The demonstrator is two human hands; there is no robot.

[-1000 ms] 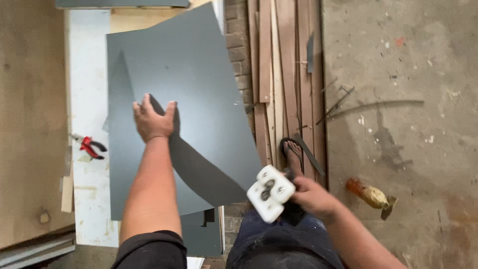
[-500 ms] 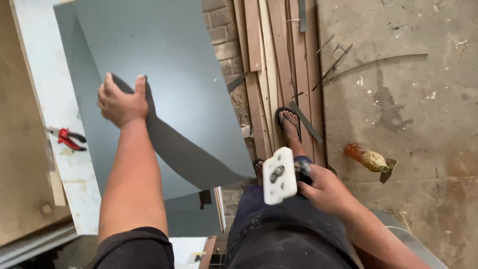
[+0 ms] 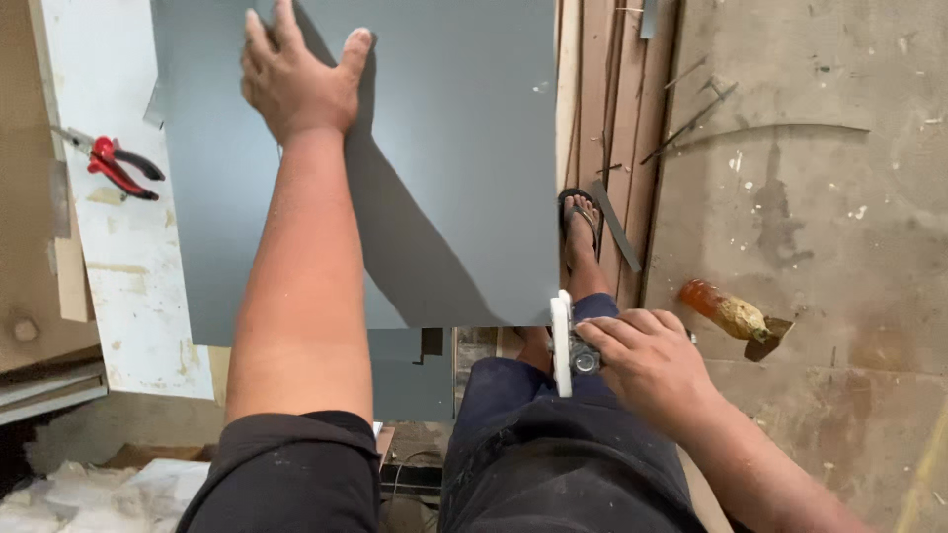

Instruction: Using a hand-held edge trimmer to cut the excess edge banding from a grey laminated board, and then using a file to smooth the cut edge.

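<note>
Black short sleeve (image 3: 286, 464), dark navy trousers (image 3: 553, 444), black flip-flop (image 3: 581, 222), bare forearms

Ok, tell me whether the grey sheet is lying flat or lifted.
Lying flat. The grey sheet rests on the white board, the left hand pressed palm-down on it, no edge visibly raised.

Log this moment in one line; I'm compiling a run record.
left hand: flat on grey sheet | right hand: gripping white power tool

Soft, even daylight is filling the scene

The left forearm (image 3: 301, 286) is casting a dark shadow across the grey sheet (image 3: 464, 168); focus is holding sharp, with slight wide-angle stretching showing at the edges and no glare.
</note>
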